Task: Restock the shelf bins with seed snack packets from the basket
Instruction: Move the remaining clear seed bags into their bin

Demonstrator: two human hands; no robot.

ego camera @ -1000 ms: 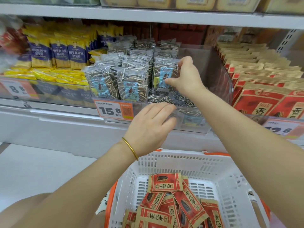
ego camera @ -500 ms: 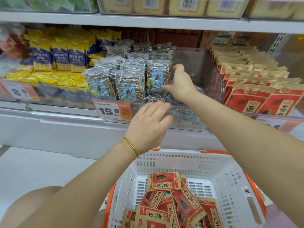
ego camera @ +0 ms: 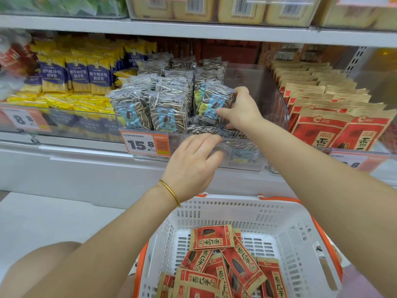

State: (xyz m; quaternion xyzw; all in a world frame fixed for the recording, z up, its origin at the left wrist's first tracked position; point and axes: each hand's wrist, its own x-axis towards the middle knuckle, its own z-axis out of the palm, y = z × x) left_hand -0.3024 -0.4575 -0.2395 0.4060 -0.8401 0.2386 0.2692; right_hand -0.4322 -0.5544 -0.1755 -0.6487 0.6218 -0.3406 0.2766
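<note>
Reaching with both hands into the clear bin (ego camera: pixel 272 93) on the middle shelf. Gripping with the right hand (ego camera: pixel 242 110) the right edge of an upright striped seed packet (ego camera: pixel 212 104), thumb on the front face, other fingers curled behind, at the right end of the front row. Resting the left hand (ego camera: pixel 193 160), gold bangle (ego camera: pixel 169 191) at the wrist, against the front wall of the bin just beside the price tag (ego camera: pixel 146 145), fingers almost straight and holding nothing. Lower down, inside the white basket (ego camera: pixel 236 203), a loose pile of red seed packets (ego camera: pixel 211 237), flat and overlapping.
</note>
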